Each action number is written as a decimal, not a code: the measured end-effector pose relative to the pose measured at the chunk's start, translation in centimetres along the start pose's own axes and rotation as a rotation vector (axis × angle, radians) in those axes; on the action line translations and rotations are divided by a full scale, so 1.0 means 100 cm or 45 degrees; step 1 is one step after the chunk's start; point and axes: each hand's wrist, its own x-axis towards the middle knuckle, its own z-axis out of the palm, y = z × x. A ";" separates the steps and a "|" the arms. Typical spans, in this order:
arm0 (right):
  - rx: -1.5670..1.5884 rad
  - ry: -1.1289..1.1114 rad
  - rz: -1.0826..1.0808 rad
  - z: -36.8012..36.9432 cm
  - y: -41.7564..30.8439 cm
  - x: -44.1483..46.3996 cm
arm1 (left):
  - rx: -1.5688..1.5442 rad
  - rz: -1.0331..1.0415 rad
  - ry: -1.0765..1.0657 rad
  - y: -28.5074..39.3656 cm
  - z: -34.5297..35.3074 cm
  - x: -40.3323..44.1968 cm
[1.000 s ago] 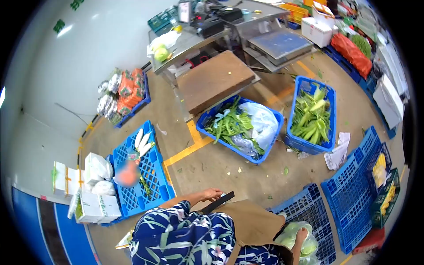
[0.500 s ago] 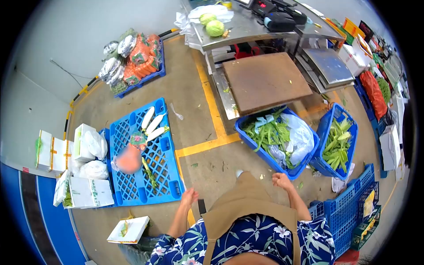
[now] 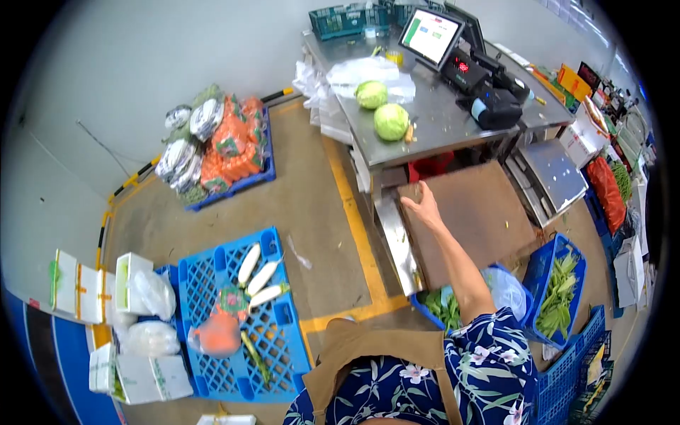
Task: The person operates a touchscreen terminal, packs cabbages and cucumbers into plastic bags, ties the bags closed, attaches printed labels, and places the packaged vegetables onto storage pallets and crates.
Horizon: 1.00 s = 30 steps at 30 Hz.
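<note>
Right hand [image 3: 423, 208] swung out over brown platform [image 3: 485, 205], wide, empty; I see cabbages [image 3: 392, 122] ungrasped on surface [image 3: 443, 120]; left hand unseen.

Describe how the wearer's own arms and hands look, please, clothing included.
The right hand is bare, with no glove visible, and so is the forearm. The short right sleeve is navy, printed with pale leaves and whitish flowers. Brown apron straps run beside it. The left hand is out of view.
</note>
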 end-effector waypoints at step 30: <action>0.490 0.737 0.549 0.074 -0.068 0.323 | 1.288 1.490 -1.468 0.920 0.686 -0.028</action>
